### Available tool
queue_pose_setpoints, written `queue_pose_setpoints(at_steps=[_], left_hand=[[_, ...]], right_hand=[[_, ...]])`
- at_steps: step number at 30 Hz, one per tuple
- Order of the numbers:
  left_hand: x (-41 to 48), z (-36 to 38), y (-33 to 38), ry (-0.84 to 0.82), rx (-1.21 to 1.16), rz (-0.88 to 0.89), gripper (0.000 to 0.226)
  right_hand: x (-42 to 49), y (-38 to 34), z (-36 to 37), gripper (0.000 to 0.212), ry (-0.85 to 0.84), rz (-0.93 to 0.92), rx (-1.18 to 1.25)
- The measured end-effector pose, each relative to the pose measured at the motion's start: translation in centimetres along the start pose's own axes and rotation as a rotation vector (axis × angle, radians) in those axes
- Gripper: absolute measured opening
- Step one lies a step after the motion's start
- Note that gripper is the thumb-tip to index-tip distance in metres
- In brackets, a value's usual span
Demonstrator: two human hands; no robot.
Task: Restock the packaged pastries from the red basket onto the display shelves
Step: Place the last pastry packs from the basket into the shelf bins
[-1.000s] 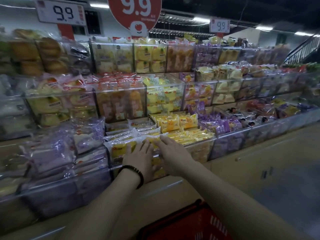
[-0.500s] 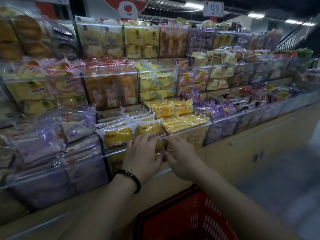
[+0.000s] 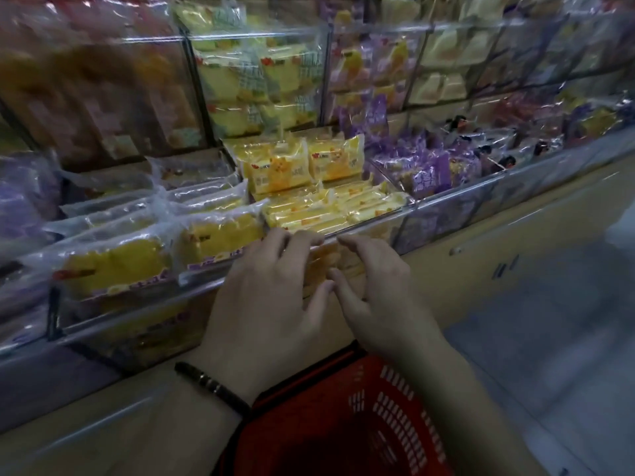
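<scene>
Item: packaged pastries (image 3: 120, 266), yellow sponge in clear film, stocked in the lowest display shelf bin (image 3: 405, 231), above the red basket (image 3: 343, 424). Judged light, soft, crushable and slippery, so best taken by the sealed film edges. Left hand (image 3: 271, 304) and right hand (image 3: 381, 297) are held loosely curved at the bin's front rim, with nothing pinched.

Shows two bare hands, the left hand (image 3: 268, 304) and the right hand (image 3: 378, 297). Left forearm (image 3: 147, 438) and right forearm (image 3: 488, 417) both uncovered down to the lower edge of the view. Wears a thin dark bracelet (image 3: 213, 386) round the left wrist: a narrow black band, rounded like a cord or a string of tube beads. Carries a few small, paler, shiny rings set close together near the middle of the visible stretch. Too blurred for any finer detail of the band.
</scene>
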State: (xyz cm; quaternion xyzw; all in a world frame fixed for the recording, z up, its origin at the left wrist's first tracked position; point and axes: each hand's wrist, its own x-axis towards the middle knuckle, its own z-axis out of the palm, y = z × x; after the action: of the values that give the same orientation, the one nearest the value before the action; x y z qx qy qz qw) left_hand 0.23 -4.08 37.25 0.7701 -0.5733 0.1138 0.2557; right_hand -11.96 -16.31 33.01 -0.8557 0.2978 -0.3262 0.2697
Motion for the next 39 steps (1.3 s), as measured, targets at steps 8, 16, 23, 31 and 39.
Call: queue_pose_setpoints(at_steps=[8,16,23,31,39], left_hand=[[8.3,-4.6,4.7,-0.494,0.249,-0.137,0.047],[14.0,-15.1,16.9,-0.751,0.103,-0.323,0.057],[15.1,-14.7,23.6,-0.752,-0.008,-0.466,0.051],[18.4,-15.7,24.1,-0.86,-0.093,-0.543,0.032],[20.4,-11.5,19.8,-0.728,-0.204,-0.674,0.026]], right_hand=[[6.5,-2.3,-10.1,0.055,-0.336,0.187,-0.298],[6.7,-5.1,-30.1,0.046,-0.618,0.364,-0.219],[8.1,-1.9,-39.6,0.047,-0.583,0.353,-0.17],[9.3,0.5,-41.9,0.045,-0.676,0.285,-0.133],[15.2,4.9,-41.9,0.047,-0.798,0.341,-0.244]])
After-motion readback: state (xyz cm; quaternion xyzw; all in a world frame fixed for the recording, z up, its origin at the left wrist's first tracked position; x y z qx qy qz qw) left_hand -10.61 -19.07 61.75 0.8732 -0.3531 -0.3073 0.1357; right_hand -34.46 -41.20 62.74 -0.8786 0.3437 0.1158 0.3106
